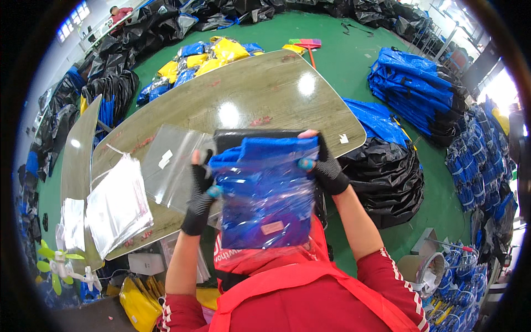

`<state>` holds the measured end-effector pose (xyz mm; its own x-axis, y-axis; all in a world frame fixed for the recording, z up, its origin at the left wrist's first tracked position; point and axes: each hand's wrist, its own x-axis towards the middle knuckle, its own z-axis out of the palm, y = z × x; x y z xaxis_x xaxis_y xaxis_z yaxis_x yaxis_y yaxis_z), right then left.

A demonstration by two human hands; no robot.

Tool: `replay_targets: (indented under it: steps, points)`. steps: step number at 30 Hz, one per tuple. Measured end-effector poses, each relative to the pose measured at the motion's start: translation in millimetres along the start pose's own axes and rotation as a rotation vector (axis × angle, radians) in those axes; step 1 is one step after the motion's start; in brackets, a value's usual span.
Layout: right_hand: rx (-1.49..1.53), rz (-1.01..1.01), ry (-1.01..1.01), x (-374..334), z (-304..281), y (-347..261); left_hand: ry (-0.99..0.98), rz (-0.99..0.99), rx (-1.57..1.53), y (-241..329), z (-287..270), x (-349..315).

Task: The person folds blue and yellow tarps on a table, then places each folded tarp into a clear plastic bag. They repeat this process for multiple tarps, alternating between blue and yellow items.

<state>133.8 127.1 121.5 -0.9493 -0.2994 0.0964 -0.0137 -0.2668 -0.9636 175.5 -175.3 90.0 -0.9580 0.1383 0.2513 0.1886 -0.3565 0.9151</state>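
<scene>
In front of my chest is a folded blue sheet-like article (265, 193) inside a clear plastic bag, with a small pale label near its lower end. A black folded piece (254, 138) shows along its far edge; whether it is in the same bag I cannot tell. My right hand (329, 171), in a black fingerless glove, is closed on the package's far right corner. Gloved alike, my left hand (200, 196) grips its left side, thumb pointing away from me. Clear plastic bags (174, 160) lie flat on the table just beyond my left hand.
The wood-patterned table (287, 83) bears a stack of clear bags (119, 199) at left. Black and blue sheeting (381, 182) is heaped by its right edge. Packed yellow and blue bundles (199, 61) lie on the floor beyond. A small green-bladed fan (58, 263) stands at lower left.
</scene>
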Motion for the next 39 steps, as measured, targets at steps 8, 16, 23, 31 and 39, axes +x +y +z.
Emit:
replay_targets:
  steps: [8,16,23,31,39]
  points:
    - [-1.267,-0.078,-0.313,-9.3,31.8,-18.1,0.157,-0.141,0.066,-29.3,32.8,-30.1]
    - [-1.26,-0.103,-0.361,-7.1,49.3,25.6,0.13,-0.273,0.233,-17.7,34.9,-53.4]
    - [-1.295,-0.017,-0.366,16.4,50.0,53.5,0.325,-0.43,0.139,-41.2,23.0,-39.5]
    - [-0.467,0.032,-0.374,0.9,-14.6,75.0,0.424,0.127,0.419,-41.9,-4.2,-57.0]
    - [-0.501,-0.237,-0.15,-7.5,4.4,80.4,0.4,-0.025,0.59,-24.0,-19.5,-47.4]
